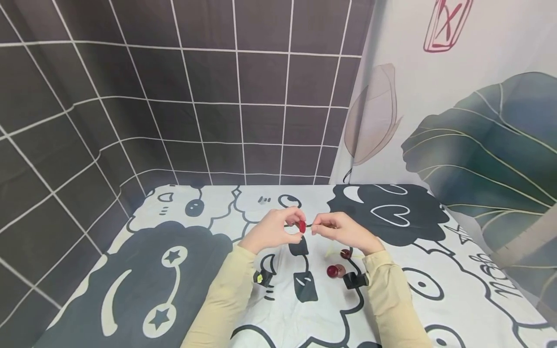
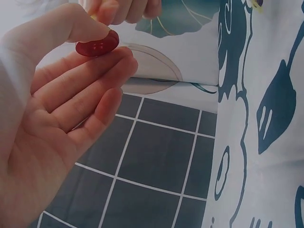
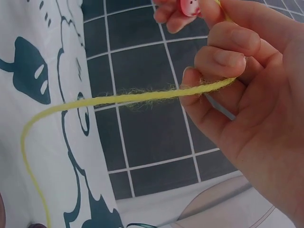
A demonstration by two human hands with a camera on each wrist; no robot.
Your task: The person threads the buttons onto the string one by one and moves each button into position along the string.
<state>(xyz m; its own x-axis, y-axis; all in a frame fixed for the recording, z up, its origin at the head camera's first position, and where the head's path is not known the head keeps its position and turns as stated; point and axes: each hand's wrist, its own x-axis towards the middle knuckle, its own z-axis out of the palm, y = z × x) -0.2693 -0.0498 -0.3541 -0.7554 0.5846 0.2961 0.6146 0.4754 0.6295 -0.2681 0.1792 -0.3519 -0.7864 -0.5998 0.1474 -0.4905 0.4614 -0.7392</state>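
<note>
Thumb and fingers of my left hand [image 1: 276, 228] pinch a red button [image 2: 97, 46] by its edge, with several small holes showing in its face. The left wrist view has the other fingers stretched out below it. Close on the right, my right hand [image 1: 344, 231] pinches yellow yarn [image 3: 142, 97] near the button. A fuzzy length of this yarn passes under the curled fingers of the right hand and hangs down in a curve toward the table. The yarn's tip at the button is hidden by fingers.
Below the right hand, a bright red button [image 1: 332, 271], a paler brownish-pink button [image 1: 341, 271] and a dark red button [image 1: 345, 253] lie on the black-and-white patterned cloth [image 1: 278, 314]. A dark gridded curtain [image 1: 261, 121] stands behind the table.
</note>
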